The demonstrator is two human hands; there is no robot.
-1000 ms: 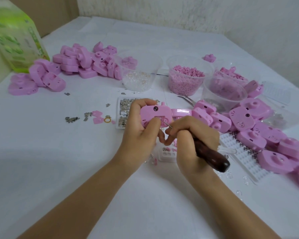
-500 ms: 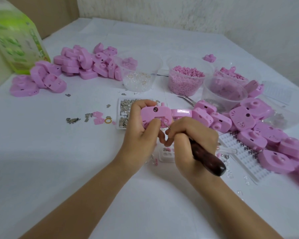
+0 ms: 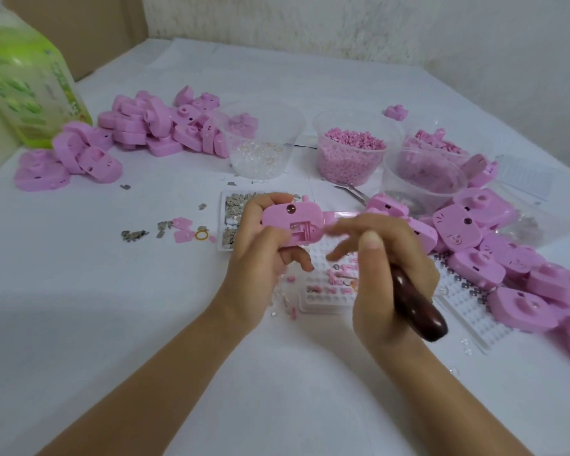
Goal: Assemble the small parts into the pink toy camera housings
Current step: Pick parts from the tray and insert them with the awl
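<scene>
My left hand [image 3: 257,255] grips a pink toy camera housing [image 3: 293,223] above the table, its open inner side facing me. Just right of it my right hand [image 3: 385,274] holds a dark wooden-handled tool [image 3: 415,304] in the palm, thumb up, while its fingers stretch out blurred toward the housing. The tool's tip is hidden by the hand. Below the hands lies a small white tray [image 3: 326,291] with tiny pink parts.
Piles of pink housings lie at the back left [image 3: 152,126] and along the right [image 3: 494,251]. Clear cups hold clear bits [image 3: 260,149] and pink pellets [image 3: 352,153]. A tray of metal pieces [image 3: 234,212], a white grid tray [image 3: 458,291], tweezers [image 3: 352,192] and a green jug [image 3: 23,83] stand around.
My right hand has drawn the tool tip back from the housing and down, and its fingers have opened out. The left hand keeps the housing in nearly the same place.
</scene>
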